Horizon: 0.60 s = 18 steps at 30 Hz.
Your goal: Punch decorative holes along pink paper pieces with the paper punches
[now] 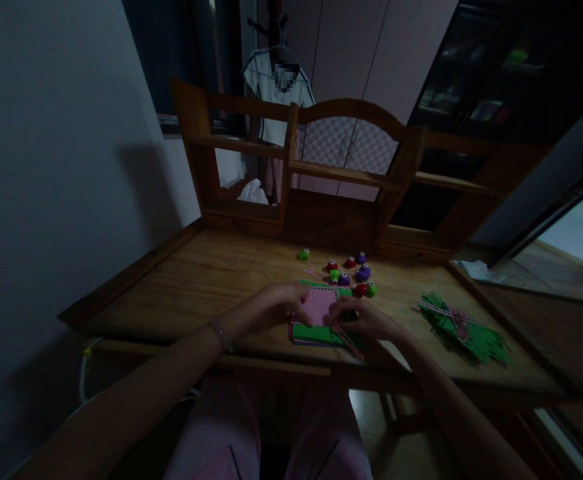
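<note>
A pink sheet of paper (320, 305) lies on green paper (316, 334), with a row of small dark holes along its far edge. My left hand (296, 301) grips the pink sheet at its left side, thumb on top. At the sheet's right edge, my right hand (359, 316) has its fingers pinched together on a narrow pink paper strip (349, 341) with holes along it. This strip slants toward the table's front edge. Other sheets show under the green paper. Dim light hides the exact finger contacts.
Beyond the paper stand several small green, red and purple gadgets (344, 279) with white eye-like spots, among pink paper bits (311, 272). Shredded green paper (471, 337) with pink strips lies at right. A wooden shelf (291, 160) rises behind the wooden desk (186, 280).
</note>
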Available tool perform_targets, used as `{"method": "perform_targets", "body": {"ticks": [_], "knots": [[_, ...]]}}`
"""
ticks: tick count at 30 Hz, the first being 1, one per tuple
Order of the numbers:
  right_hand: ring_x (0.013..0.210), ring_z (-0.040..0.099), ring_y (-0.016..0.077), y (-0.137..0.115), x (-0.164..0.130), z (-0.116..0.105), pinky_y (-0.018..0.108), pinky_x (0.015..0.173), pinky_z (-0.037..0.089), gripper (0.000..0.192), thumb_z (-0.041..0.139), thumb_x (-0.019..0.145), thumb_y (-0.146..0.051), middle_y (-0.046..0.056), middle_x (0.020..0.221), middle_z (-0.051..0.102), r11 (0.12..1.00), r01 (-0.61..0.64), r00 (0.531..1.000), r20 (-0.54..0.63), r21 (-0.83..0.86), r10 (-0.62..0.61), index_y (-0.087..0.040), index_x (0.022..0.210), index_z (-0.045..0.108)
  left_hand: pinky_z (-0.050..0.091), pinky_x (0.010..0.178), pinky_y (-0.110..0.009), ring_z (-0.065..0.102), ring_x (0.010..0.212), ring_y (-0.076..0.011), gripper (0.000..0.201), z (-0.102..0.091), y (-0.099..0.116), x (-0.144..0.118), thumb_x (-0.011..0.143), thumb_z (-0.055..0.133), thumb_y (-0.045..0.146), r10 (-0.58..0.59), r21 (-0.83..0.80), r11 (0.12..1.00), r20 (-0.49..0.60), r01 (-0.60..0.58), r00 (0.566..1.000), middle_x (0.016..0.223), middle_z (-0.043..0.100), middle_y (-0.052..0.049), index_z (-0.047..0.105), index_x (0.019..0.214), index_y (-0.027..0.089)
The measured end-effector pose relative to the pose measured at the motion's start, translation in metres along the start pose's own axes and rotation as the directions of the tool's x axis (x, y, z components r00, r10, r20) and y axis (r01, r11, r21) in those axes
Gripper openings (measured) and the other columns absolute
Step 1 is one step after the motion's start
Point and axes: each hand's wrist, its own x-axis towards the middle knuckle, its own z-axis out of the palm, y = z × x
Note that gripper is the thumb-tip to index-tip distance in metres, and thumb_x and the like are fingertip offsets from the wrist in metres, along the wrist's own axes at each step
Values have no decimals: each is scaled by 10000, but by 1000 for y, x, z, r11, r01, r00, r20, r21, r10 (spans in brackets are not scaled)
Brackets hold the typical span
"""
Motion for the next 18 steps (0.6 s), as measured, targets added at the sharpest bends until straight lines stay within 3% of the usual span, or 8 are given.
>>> {"method": "perform_targets", "body": {"ticks": [4, 12, 18], "knots": [[862, 588, 176, 6, 1, 2, 308, 774, 464, 203, 659, 778, -389, 50, 885, 656, 1000, -16, 1000, -23, 18, 16, -199, 809, 727, 344, 535, -220, 471, 725, -140, 456, -1, -4, 2, 454, 800, 180, 0, -62, 998, 48, 3, 999, 816, 504, -7, 504, 801, 170], [798, 551, 165, 14, -23, -14, 268, 687, 441, 239, 699, 717, -444, 36, 814, 611, 987, -139, 990, -40, -81, 136, -215, 771, 742, 324, 522, -208, 453, 696, -124, 431, 1, 0, -5, 466, 786, 177, 46, -100, 994, 39, -42, 998, 784, 482, 12, 505, 793, 167], [844, 569, 170, 11, -44, -28, 289, 753, 450, 214, 688, 727, -442, 36, 871, 617, 980, -180, 984, -14, -85, 179, -236, 762, 737, 308, 519, -218, 450, 673, -118, 386, 2, 5, -9, 484, 757, 153, 39, -171, 985, 64, -28, 997, 768, 486, 12, 500, 771, 171]]}}
